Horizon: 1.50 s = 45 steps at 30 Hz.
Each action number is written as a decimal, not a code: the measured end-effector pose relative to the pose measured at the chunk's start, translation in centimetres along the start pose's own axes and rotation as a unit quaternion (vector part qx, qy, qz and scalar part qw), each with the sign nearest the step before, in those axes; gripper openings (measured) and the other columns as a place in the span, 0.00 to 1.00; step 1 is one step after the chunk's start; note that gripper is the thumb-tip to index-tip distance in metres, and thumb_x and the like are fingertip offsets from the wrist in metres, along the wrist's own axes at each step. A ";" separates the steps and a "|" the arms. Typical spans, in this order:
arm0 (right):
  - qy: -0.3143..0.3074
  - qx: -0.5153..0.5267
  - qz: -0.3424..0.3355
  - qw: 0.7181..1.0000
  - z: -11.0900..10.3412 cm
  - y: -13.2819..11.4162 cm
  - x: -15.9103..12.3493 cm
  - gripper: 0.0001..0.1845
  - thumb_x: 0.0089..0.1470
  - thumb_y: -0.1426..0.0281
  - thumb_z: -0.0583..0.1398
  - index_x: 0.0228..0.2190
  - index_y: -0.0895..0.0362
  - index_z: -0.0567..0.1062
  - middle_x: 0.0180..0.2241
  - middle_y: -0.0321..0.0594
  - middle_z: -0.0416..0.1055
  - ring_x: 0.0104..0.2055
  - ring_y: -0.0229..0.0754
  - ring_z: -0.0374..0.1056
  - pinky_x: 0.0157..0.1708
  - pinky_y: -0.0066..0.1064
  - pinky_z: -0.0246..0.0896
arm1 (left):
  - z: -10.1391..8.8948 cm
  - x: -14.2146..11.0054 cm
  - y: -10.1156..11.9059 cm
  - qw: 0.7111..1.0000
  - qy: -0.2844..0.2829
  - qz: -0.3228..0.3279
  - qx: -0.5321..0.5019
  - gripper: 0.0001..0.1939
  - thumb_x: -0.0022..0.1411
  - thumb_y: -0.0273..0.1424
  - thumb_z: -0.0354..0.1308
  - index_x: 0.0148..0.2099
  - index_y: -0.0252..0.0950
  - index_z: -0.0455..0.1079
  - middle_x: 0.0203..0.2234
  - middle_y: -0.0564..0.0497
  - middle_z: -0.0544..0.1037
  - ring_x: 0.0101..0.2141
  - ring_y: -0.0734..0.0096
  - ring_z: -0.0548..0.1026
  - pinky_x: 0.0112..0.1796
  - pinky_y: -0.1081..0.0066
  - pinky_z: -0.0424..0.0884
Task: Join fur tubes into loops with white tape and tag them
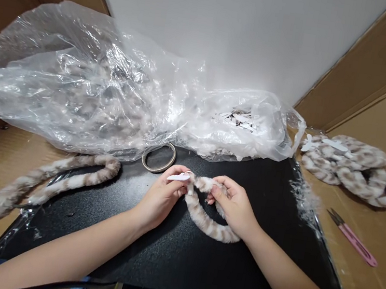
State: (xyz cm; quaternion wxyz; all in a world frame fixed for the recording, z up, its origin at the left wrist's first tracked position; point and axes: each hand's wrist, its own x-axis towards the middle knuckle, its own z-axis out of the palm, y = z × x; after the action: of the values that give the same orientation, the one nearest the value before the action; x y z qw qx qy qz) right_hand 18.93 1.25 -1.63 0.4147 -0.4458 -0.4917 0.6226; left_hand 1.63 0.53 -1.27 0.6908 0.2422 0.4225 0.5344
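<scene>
A fluffy cord, striped cream and grey-brown, is bent into a loop between my two hands over the black tabletop. My left hand pinches the loop's left end together with a small white plastic piece, which sticks out to the left past the fingers. On the right side of the loop, my right hand is closed round the same cord, thumb on top. The fingertips hide exactly how the white piece and the cord meet. Another furry cord lies folded at the left.
Along the back stretches a clear plastic bag of furry pieces, beside a bag of small white parts. A tape roll sits before them. Rightward lie finished-looking furry loops and pink thread snips on cardboard.
</scene>
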 end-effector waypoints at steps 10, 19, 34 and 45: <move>-0.007 0.093 0.032 0.995 0.3 0.1 0.1 0.17 0.45 0.57 0.68 0.30 0.57 0.73 0.23 0.33 0.70 0.24 0.34 0.65 0.28 0.28 0.65 | -0.1 0.0 0.0 0.997 -0.058 -0.051 -0.008 0.18 0.47 0.32 0.72 0.34 0.34 0.66 0.24 0.55 0.76 0.23 0.79 0.71 0.28 0.78 0.67; 0.018 0.019 -0.002 1.000 0.9 0.2 -0.7 0.15 0.50 0.58 0.64 0.31 0.58 0.74 0.24 0.36 0.72 0.26 0.36 0.68 0.29 0.30 0.68 | -0.3 0.2 -0.3 0.997 -0.038 0.034 0.053 0.19 0.48 0.35 0.71 0.33 0.35 0.64 0.20 0.58 0.73 0.21 0.80 0.69 0.26 0.79 0.66; 0.009 -0.036 -0.021 0.999 1.5 0.5 -1.2 0.11 0.53 0.62 0.61 0.32 0.58 0.74 0.24 0.36 0.72 0.26 0.37 0.69 0.27 0.28 0.67 | -0.1 -0.1 -0.3 0.980 0.045 0.109 0.158 0.17 0.46 0.32 0.71 0.27 0.35 0.64 0.20 0.59 0.70 0.19 0.81 0.68 0.23 0.80 0.67; 0.080 -0.081 -0.048 0.992 1.8 0.9 -1.4 0.09 0.56 0.64 0.59 0.33 0.57 0.73 0.24 0.36 0.72 0.25 0.36 0.69 0.29 0.27 0.66 | -0.5 -0.3 -0.7 0.978 -0.027 0.047 0.200 0.12 0.52 0.38 0.68 0.35 0.35 0.81 0.39 0.47 0.75 0.35 0.72 0.73 0.35 0.76 0.71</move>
State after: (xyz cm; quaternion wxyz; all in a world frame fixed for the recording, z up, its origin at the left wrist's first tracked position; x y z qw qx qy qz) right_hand 17.47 -0.67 -2.13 0.4449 -0.5018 -0.5264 0.5226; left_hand 1.57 -0.02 -1.92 0.6137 0.4092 0.4899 0.4646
